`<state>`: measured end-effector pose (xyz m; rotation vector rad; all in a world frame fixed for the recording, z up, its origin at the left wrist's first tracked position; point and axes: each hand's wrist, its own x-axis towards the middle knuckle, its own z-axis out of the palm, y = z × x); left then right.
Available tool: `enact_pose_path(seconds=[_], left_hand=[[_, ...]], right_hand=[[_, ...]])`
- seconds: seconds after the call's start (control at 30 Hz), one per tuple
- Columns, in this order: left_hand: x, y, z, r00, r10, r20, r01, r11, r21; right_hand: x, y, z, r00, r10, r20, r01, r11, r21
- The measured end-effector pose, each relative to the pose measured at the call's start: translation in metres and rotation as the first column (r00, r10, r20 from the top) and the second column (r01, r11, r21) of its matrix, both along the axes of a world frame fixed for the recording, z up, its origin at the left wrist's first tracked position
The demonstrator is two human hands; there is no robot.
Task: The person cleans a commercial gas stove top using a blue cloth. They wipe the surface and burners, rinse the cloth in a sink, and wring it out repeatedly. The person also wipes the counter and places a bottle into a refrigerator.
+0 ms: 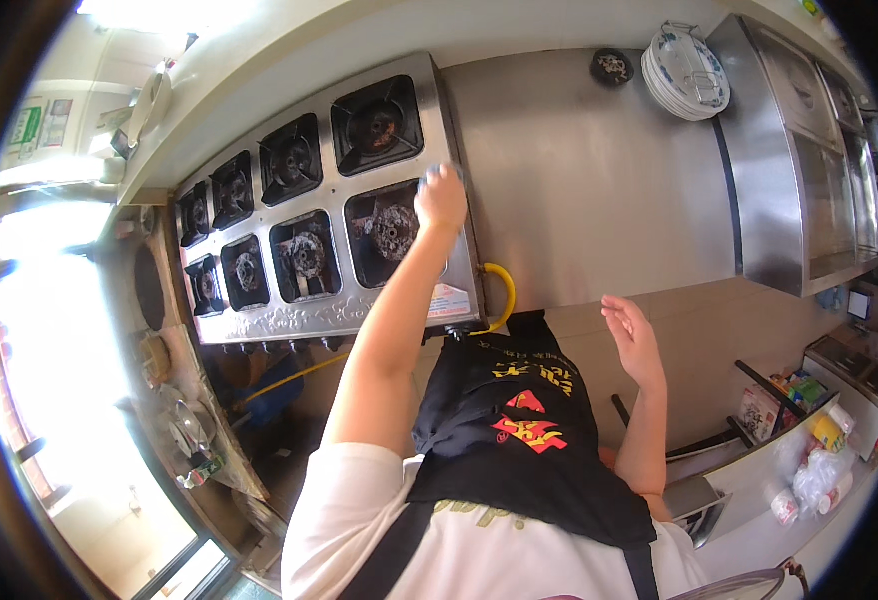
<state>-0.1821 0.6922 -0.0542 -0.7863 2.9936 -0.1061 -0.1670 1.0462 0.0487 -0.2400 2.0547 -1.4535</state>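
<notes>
My left hand (441, 201) is closed around a small grey-blue wad (433, 174), mostly hidden by the fingers; whether it is cloth or a scouring pad I cannot tell. That hand is at the right end of a stainless-steel gas stove (337, 214), on the rim beside a front burner (391, 232). Two rows of square black burner wells run along the stove. Whitish crust covers several front burners, and a rear burner (381, 133) shows rust. My right hand (631, 343) hangs in the air before the steel counter (589, 195), its fingers loosely extended, holding nothing.
Right of the stove, the counter carries a small dark bowl (611, 68) and stacked plates (685, 75) with a wire rack. A steel cabinet (791, 165) bounds its right end. A yellow gas hose (506, 296) curves from the stove's corner. Plastic bags (821, 480) lie at lower right.
</notes>
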Motion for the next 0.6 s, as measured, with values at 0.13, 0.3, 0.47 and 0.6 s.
enact_pose_path(seconds=[0.13,0.3,0.47,0.6], left_hand=[[0.122,0.073,0.018,0.896,-0.433,0.1,0.442,0.849,-0.288],[0.065,0.046,0.016,0.937,-0.28,0.208,0.316,0.935,-0.162],[-0.057,-0.032,0.005,0.996,0.078,0.043,-0.075,0.995,-0.072],[-0.015,-0.015,-0.006,0.974,-0.222,0.046,0.227,0.945,-0.236]], right_hand=[[0.001,0.025,-0.023,0.993,-0.098,0.072,0.095,0.995,0.038],[0.016,0.044,-0.044,0.972,-0.183,0.148,0.166,0.979,0.121],[0.025,0.033,-0.057,0.975,-0.173,0.143,0.162,0.983,0.083],[0.023,0.014,-0.06,0.978,-0.146,0.147,0.148,0.989,-0.001]])
